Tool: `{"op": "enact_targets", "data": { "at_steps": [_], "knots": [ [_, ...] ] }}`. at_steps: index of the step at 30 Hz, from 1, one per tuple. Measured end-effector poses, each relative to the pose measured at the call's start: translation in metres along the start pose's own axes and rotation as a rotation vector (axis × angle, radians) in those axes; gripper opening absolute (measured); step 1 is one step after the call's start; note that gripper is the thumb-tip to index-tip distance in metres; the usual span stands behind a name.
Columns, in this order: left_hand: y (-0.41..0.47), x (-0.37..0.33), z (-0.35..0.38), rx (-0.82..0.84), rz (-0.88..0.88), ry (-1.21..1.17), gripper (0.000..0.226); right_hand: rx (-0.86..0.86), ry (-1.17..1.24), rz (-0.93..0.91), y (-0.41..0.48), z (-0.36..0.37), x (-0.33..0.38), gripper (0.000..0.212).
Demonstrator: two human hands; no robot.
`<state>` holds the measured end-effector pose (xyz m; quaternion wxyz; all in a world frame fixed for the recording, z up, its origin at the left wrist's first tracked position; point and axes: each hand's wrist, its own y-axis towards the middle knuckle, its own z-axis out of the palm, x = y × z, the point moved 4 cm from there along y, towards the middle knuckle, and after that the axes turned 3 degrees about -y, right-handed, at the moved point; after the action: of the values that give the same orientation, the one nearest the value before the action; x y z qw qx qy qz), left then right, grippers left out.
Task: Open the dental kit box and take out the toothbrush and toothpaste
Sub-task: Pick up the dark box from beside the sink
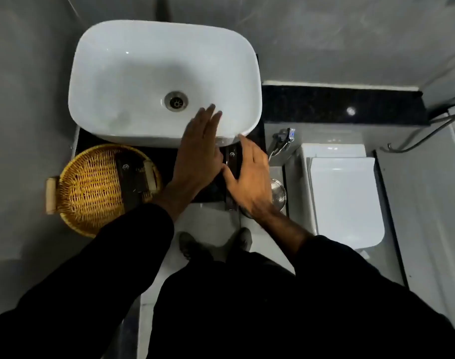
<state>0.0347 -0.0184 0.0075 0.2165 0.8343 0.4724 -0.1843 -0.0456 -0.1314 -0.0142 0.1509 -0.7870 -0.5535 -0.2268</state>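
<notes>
A long dark dental kit box [232, 161] with a small white logo lies on the black counter [164, 156] in front of the white basin. Both hands are over it. My left hand [199, 154] is flat with fingers stretched toward the basin, just left of the box. My right hand [249, 177] is spread over the box's right side, thumb touching it; most of the box is hidden beneath. I cannot tell whether the box is gripped. No toothbrush or toothpaste is in sight.
A white basin [133, 73] with a metal drain fills the upper middle. A wicker basket [91, 187] at the left holds more dark boxes [129, 177]. A metal cup [279, 193] stands beside my right hand. A toilet [345, 198] and spray fitting [283, 139] are at the right.
</notes>
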Motion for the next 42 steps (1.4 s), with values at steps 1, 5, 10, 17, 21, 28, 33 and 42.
{"op": "enact_targets", "data": {
  "at_steps": [1,5,10,17,21,28,33,42],
  "knots": [
    [-0.007,-0.002,0.006,0.052,0.024,0.015,0.069,-0.003,0.019,0.022,-0.003,0.004,-0.004,0.075],
    [-0.039,-0.004,0.028,0.136,-0.023,-0.030,0.044,0.155,0.020,0.216,-0.019,0.025,-0.020,0.063],
    [-0.053,0.000,0.054,0.285,-0.230,-0.142,0.032,0.286,-0.007,0.265,-0.019,0.045,-0.030,0.057],
    [-0.065,0.013,0.084,0.420,-0.581,-0.362,0.039,0.304,0.045,0.346,-0.015,0.053,-0.043,0.050],
    [-0.062,0.018,0.091,0.302,-0.801,-0.589,0.053,0.343,0.052,0.284,-0.036,0.039,-0.056,0.056],
    [-0.060,0.013,0.085,0.170,-0.822,-0.943,0.021,0.406,-0.024,0.126,-0.092,0.001,-0.078,0.057],
    [-0.076,0.012,0.089,0.131,-1.156,-1.348,0.026,0.172,0.187,0.172,-0.092,-0.054,-0.066,0.046],
    [-0.071,-0.002,0.079,0.189,-1.185,-1.850,0.037,-0.108,0.250,-0.092,-0.072,-0.152,0.022,0.047]
  ]
}}
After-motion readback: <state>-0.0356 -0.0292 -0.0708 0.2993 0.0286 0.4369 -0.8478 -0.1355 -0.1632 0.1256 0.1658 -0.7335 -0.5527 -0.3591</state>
